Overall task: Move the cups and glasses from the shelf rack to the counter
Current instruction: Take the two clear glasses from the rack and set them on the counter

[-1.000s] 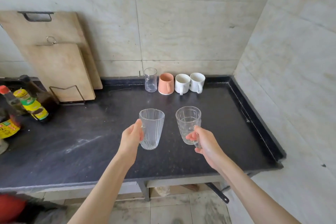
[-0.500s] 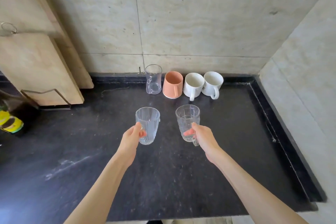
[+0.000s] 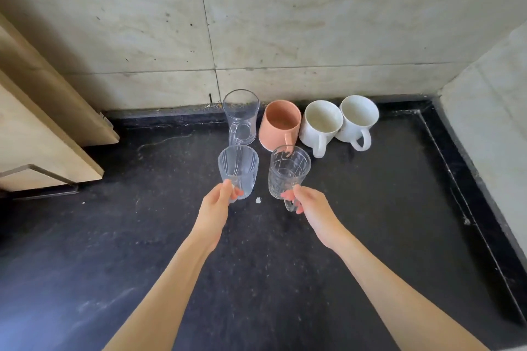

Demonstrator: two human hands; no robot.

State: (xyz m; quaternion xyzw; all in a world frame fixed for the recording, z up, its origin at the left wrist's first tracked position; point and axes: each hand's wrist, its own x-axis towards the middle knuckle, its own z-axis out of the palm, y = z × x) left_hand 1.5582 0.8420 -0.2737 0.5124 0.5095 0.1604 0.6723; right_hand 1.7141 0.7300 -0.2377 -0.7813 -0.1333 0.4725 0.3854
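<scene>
My left hand [image 3: 218, 206] grips a ribbed clear glass [image 3: 239, 169] near its base, upright above the black counter [image 3: 256, 279]. My right hand [image 3: 309, 205] holds a patterned clear glass [image 3: 288, 174] by its lower part, also upright. Both glasses hover just in front of a row along the back wall: a clear glass mug [image 3: 241, 118], a pink cup [image 3: 281, 124] and two white mugs [image 3: 320, 124] [image 3: 358, 118]. The shelf rack is out of view.
Two wooden cutting boards [image 3: 42, 111] lean against the wall at the left in a wire holder [image 3: 40, 172]. A raised black rim [image 3: 473, 177] bounds the counter at the right, against a tiled side wall. A small white speck [image 3: 258, 200] lies on the counter.
Both hands have carried their glasses forward toward the row of cups at the back wall. The view has closed in and tilted down; the bottles at the left are out of frame.
</scene>
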